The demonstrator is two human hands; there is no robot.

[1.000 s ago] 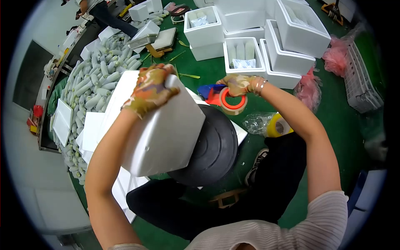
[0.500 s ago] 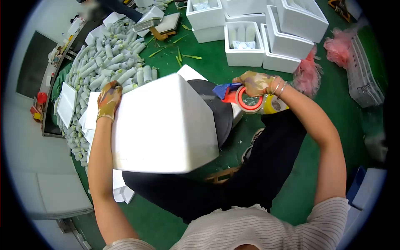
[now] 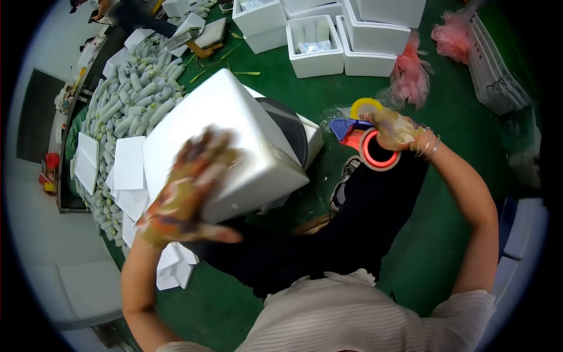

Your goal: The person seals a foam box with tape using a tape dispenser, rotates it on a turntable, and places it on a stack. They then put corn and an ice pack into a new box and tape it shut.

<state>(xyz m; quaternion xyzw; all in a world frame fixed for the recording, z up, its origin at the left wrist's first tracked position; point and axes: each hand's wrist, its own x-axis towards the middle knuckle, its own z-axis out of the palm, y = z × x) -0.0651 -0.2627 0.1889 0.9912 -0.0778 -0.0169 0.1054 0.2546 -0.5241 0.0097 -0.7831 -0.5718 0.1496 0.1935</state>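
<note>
A white foam box (image 3: 205,111) stands tilted in front of my knees, its smooth faces toward me. My left hand (image 3: 190,190), in a patterned glove, is spread open over the box's near left side, blurred by motion. A round black disc (image 3: 287,126) shows behind the box's right side, with another white foam piece (image 3: 312,141) beyond it. Right of the box, my gloved right hand (image 3: 396,129) grips a blue and orange-red tape dispenser (image 3: 350,130), whose ring hangs below the fingers. Just behind that hand is a yellow tape roll (image 3: 355,109).
Wrapped pale vegetables (image 3: 132,97) lie in a big heap at the left, with white foam lids (image 3: 129,164) beside them. Foam boxes (image 3: 316,61) are stacked at the back, one holding vegetables. Pink plastic bags (image 3: 410,76) and a white crate (image 3: 492,76) stand right. A scale (image 3: 210,33) sits back left.
My left hand has come off the box's far left edge and moved over its near side, fingers spread. The box has turned and tilted. The tape dispenser has moved slightly right in my right hand.
</note>
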